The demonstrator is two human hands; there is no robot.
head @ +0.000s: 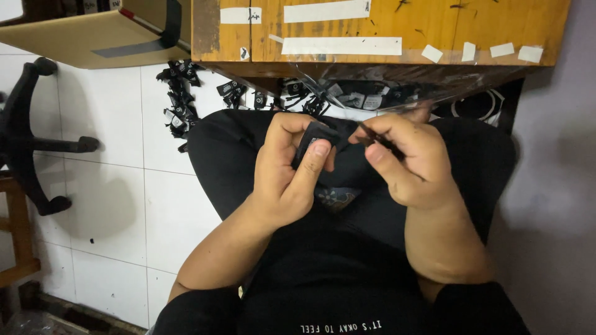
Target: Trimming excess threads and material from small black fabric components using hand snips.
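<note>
— Left hand [282,170]?
— Closed on a small black label [308,141], thumb pressed across its face, fingers curled behind. Held over the lap, just below the bench edge.
— Right hand [406,161]?
— Pinched shut on a thin black strip [376,138], between thumb and forefinger, close beside the label; touching or not, hard to tell.
— Direction of the label?
— Long axis tilted, running from lower left up toward the upper right, upper end aimed at the right hand. Strip slanted the other way, down to the right.
— Around the hands?
— Black trousers [223,155] underneath. Beyond the knuckles, a clear plastic bag [397,84] full of small black-and-white labels, hanging off the bench. More loose black labels [180,105] scattered on the floor to the left.
— Anything in the way?
— Nothing between the two hands; only the bag close above.
— Surface and room?
— Wooden bench [434,31] with strips of white tape. White tiled floor [105,217]. Black chair base [31,136] at far left, cardboard box [81,37] above it.
</note>
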